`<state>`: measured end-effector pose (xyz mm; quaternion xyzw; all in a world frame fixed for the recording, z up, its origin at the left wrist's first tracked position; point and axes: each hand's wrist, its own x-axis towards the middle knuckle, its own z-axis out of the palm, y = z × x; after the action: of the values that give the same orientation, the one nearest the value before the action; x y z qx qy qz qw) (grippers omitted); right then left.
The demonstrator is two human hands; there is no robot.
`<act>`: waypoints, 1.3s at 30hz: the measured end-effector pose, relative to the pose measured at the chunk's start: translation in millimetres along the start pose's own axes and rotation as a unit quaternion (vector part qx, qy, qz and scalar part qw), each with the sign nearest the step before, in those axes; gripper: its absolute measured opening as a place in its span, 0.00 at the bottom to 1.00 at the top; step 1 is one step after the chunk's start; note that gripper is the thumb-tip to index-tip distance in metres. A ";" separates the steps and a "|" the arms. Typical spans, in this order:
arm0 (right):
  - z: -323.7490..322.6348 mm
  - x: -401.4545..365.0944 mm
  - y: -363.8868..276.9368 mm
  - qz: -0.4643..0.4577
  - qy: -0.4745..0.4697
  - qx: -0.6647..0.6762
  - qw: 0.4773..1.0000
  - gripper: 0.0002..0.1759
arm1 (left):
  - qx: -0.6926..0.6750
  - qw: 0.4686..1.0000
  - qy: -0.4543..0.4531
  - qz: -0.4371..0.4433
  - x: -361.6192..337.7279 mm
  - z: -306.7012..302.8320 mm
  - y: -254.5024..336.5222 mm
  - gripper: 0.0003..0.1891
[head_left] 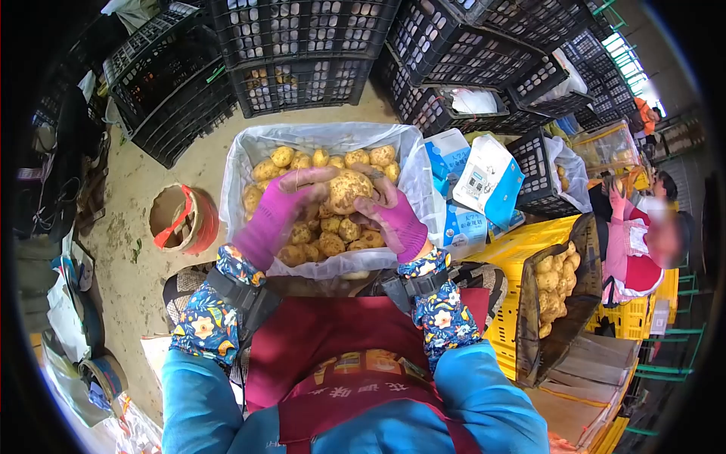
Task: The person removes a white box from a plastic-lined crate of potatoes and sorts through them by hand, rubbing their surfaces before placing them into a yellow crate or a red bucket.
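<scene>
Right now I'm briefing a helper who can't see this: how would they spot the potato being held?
Find the white plastic-lined bin of potatoes in the middle, below the black crates. Over it, the pink-gloved left hand and right hand clasp one potato. It is lifted off the pile and looks larger than the loose ones.

From my feed I see black plastic crates (302, 83) stacked along the far side, more of them tilted at the upper right (484, 53). A round tub (181, 219) with a red strap stands on the dusty floor (128, 280) to the left. Blue-and-white cartons (488, 181) lean just beside a black crate lined with white plastic (556, 178). Yellow crates (522, 250) sit to the right, and a dark tray (567, 340) of potatoes (550, 291) tilts against them. A co-worker in pink (639, 250) sits beyond it.
</scene>
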<state>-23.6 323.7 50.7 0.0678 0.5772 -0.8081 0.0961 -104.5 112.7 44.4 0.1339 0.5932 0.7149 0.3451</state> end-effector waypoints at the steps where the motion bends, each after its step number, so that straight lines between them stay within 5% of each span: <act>1: 0.5 -0.9 1.9 0.001 0.004 0.005 1.000 0.37 | -0.004 1.000 0.017 0.013 -0.7 0.6 -0.5 0.26; 4: 4.5 -2.8 1.2 0.003 0.009 0.089 0.996 0.37 | 0.041 0.994 0.070 0.070 1.6 13.6 0.5 0.23; 6: 0.6 -1.2 4.1 0.014 0.007 0.080 0.997 0.36 | 0.009 1.000 0.023 -0.009 1.6 10.2 0.4 0.23; 9: 0.5 -3.5 4.1 0.002 0.000 0.065 0.998 0.37 | 0.075 0.996 0.036 0.024 0.7 10.7 -1.2 0.21; 15: 7.0 -2.6 10.6 -0.097 -0.003 0.064 0.993 0.41 | -0.046 0.994 0.103 -0.006 1.5 12.2 3.0 0.16; 19: 1.5 0.0 15.4 -0.142 0.012 0.045 0.989 0.43 | 0.115 0.987 0.075 0.083 4.5 6.6 -13.0 0.15; 24: 5.0 0.0 14.0 -0.178 0.035 -0.137 0.974 0.39 | 0.125 0.985 0.109 0.040 10.1 0.4 -21.0 0.17; 28: 4.4 1.1 24.5 -0.243 0.072 -0.409 0.877 0.35 | 0.183 0.973 0.108 0.090 7.0 4.1 -19.7 0.21; 33: 7.5 2.9 14.6 -0.302 0.047 -0.377 0.874 0.36 | 0.061 0.998 0.033 0.002 -6.2 7.6 1.2 0.25; 34: 8.4 3.0 13.5 -0.313 0.055 -0.394 0.862 0.37 | 0.063 0.994 0.042 0.077 -3.1 12.3 -5.1 0.23; 39: 16.2 -0.5 18.6 -0.172 0.080 -0.089 0.978 0.39 | 0.144 0.985 0.027 0.090 0.2 15.8 -7.2 0.20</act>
<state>-18.7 302.6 39.0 0.0232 0.6560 -0.7496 -0.0850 -92.7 125.2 41.7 0.2151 0.6847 0.6536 0.2404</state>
